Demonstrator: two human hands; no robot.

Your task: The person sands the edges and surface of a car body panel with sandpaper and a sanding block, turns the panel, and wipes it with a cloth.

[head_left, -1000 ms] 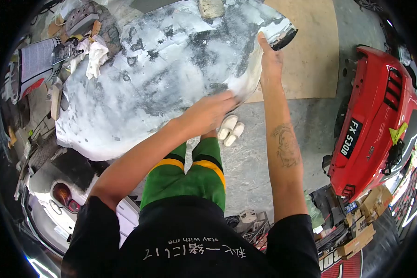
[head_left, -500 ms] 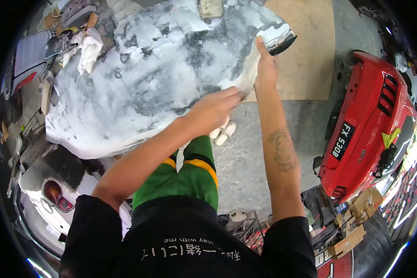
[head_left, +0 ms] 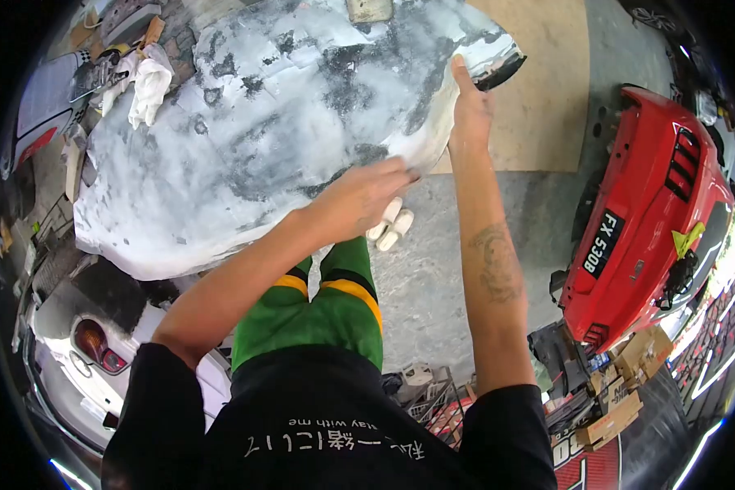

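A large curved car body panel [head_left: 286, 122], patchy white and grey with what looks like filler, lies in front of me. My right hand [head_left: 471, 113] grips its narrow end at the right, thumb on top along the edge and the other fingers hidden underneath. My left hand [head_left: 369, 194] is at the panel's near edge, its fingers bent together and slightly blurred. Something small and dark shows at those fingertips, but I cannot make out what it is.
A worn pale block [head_left: 371, 10] sits on the panel's far side. White cloth [head_left: 149, 91] hangs at the left. A brown board [head_left: 543, 90] lies beneath the panel's right end. White slippers [head_left: 394, 229] are on the floor. A red car bumper [head_left: 641, 212] stands at the right, cardboard boxes [head_left: 616, 416] below.
My left hand has slid slightly left and down along the panel's edge. The right hand keeps its hold. The panel appears shifted a little to the left.
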